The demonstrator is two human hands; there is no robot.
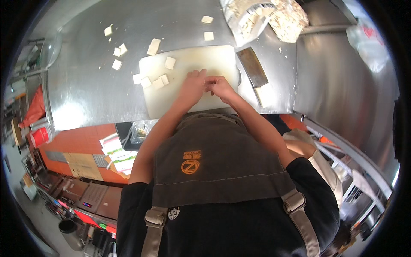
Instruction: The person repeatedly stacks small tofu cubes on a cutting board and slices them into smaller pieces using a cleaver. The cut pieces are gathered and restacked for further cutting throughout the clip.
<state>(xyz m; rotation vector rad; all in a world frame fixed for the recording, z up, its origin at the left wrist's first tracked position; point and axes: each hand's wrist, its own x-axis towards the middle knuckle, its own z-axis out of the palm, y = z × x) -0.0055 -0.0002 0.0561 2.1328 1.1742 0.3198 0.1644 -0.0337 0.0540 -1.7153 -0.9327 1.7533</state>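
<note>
My left hand point(191, 86) is over the white cutting board point(210, 56), its fingers pointing to the board's far side. My right hand point(221, 88) meets it fingertip to fingertip, with curled fingers. Whether anything small is between the fingers cannot be made out. Left of my hands, flat pale square food pieces, including one square point(170, 63) and an overlapping pair point(161, 81), lie on the board. Another square point(137, 78) sits at its left edge. To the right, a cleaver point(253, 66) with a dark blade and pale handle point(264, 95) rests on the steel counter point(96, 86).
More pale pieces point(154, 47) are scattered on the counter beyond the board. Clear plastic bags of pale food strips point(287, 21) stand at the back right. A steel panel point(340, 80) bounds the right side. Another person's arm point(300, 148) shows behind my right elbow.
</note>
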